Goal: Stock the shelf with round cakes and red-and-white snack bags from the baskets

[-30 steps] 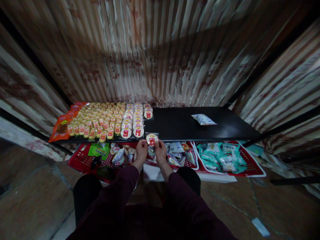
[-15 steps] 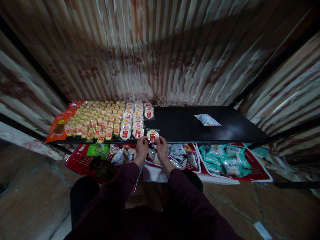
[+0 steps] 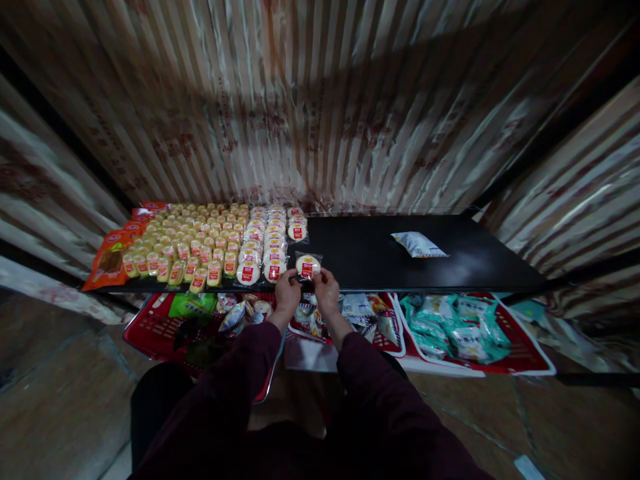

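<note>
A round white packaged cake (image 3: pixel 308 267) in clear wrap, with a red label, is pinched between my two hands above the front of the black shelf (image 3: pixel 357 260). My left hand (image 3: pixel 288 292) grips its left edge and my right hand (image 3: pixel 327 291) its right edge. Just left of it run rows of like round cakes (image 3: pixel 275 268). Behind it, near the shelf's back edge, a short row of the same cakes (image 3: pixel 297 230) lies in line.
Small yellow packaged cakes (image 3: pixel 191 268) and orange packets (image 3: pixel 111 261) fill the shelf's left end. A white-blue packet (image 3: pixel 419 245) lies on the right. Below the front edge are red baskets (image 3: pixel 533 353) with snack packets. Striped cloth hangs behind.
The held cake has moved slightly back, further over the shelf, with both hands still on it. The view has shifted a little.
</note>
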Motion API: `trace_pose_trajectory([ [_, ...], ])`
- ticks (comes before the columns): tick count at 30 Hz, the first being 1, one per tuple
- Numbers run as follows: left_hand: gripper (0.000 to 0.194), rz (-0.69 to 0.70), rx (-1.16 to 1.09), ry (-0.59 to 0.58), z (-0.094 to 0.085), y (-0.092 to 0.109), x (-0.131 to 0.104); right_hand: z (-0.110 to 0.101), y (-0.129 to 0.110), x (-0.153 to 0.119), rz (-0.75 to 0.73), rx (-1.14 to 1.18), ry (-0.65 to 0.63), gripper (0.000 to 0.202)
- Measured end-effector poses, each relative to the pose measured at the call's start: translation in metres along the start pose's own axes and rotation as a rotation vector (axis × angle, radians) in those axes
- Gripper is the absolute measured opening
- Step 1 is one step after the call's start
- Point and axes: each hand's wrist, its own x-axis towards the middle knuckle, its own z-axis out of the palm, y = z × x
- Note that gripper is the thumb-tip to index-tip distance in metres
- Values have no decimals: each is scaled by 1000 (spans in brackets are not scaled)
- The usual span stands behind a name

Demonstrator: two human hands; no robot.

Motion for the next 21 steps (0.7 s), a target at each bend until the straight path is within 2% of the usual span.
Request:
trace_pose_trajectory([
  [8, 37, 30, 122, -47, 7, 7, 11, 7, 0, 20, -29, -141, -8, 38],
  [16, 36, 120, 148, -4, 17, 6, 22, 12, -5, 36, -28, -237, -7, 39],
  [21, 38, 164, 173, -17, 23, 13, 23, 16, -4, 43, -41, -223, -23, 38],
])
